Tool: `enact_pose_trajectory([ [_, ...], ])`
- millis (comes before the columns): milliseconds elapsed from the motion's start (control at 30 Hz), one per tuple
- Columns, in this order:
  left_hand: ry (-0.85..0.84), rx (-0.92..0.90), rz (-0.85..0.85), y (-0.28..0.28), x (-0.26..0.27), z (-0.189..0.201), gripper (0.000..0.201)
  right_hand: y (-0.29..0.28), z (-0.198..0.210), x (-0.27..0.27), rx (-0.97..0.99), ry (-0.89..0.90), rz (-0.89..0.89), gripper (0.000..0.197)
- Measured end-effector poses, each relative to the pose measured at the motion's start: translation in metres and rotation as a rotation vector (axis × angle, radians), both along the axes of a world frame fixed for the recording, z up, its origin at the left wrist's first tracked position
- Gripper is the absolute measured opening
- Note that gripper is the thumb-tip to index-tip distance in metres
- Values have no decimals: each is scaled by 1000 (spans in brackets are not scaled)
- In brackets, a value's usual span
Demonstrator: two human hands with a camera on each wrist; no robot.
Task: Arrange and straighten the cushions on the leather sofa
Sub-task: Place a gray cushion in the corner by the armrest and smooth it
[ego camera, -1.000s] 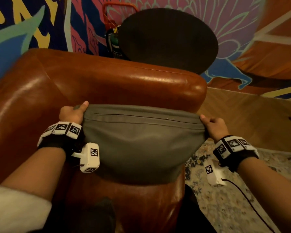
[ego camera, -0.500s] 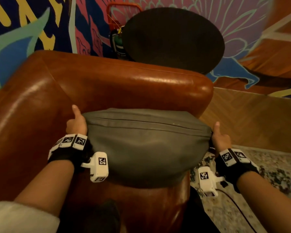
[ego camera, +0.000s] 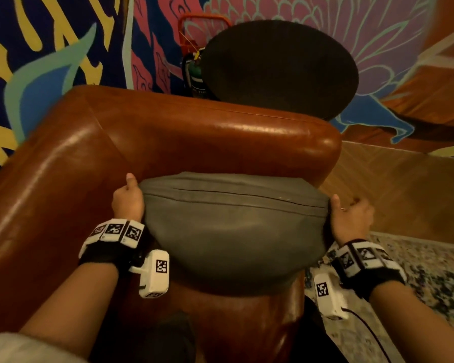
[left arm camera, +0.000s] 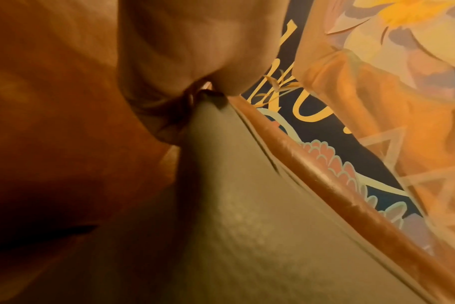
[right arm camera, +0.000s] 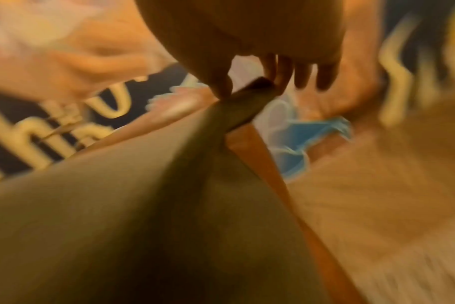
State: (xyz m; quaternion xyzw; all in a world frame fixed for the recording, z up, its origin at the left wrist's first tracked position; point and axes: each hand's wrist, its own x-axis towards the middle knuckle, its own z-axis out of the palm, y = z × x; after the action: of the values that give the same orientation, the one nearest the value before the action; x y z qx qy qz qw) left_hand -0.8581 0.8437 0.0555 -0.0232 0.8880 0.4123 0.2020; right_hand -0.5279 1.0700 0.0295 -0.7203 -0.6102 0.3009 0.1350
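A grey fabric cushion (ego camera: 233, 229) with a zip seam along its top stands on the seat of a brown leather sofa (ego camera: 168, 132), leaning near the armrest. My left hand (ego camera: 128, 197) grips its upper left corner (left arm camera: 208, 107), thumb up. My right hand (ego camera: 350, 214) holds the upper right corner (right arm camera: 249, 96), pinched between thumb and forefinger, with the other fingers loose. The right wrist view is blurred by motion.
A round dark table top (ego camera: 278, 69) stands behind the armrest, with a green bottle (ego camera: 195, 77) beside it. A painted mural wall (ego camera: 50, 48) is at the back. Wooden floor (ego camera: 404, 192) and a patterned rug (ego camera: 430, 279) lie to the right.
Both hands have lowered the cushion towards the seat and nearer to me. The thumbs have turned upward at the corners, and the right hand's outer fingers have loosened.
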Motion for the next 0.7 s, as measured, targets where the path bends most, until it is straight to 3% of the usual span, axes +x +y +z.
enact_pose_trajectory([
  [67,-51,-5,-25,-6,2,1,71,-27,22,-25,261,-124,268,59],
  [167,-62,-11,-58,-12,10,-1,71,-92,32,-94,492,-31,751,41],
  [233,-25,-14,-75,-12,15,-1,64,-136,32,-143,456,15,991,43],
  [300,15,-12,-101,-13,15,-2,61,-165,31,-174,227,-46,1156,51],
  [367,65,-23,-120,-15,9,-6,59,-168,19,-182,148,-161,1208,55],
  [433,87,-55,-149,-17,3,-6,61,-153,8,-170,287,-245,1216,56],
  [500,86,-69,-169,-16,-2,-5,65,-125,2,-140,356,-272,1109,57],
  [600,68,-52,-160,-13,-2,-6,71,-69,-4,-71,202,-401,951,66],
  [700,54,-36,-144,-10,4,-10,68,-35,-7,-12,52,-466,732,59],
])
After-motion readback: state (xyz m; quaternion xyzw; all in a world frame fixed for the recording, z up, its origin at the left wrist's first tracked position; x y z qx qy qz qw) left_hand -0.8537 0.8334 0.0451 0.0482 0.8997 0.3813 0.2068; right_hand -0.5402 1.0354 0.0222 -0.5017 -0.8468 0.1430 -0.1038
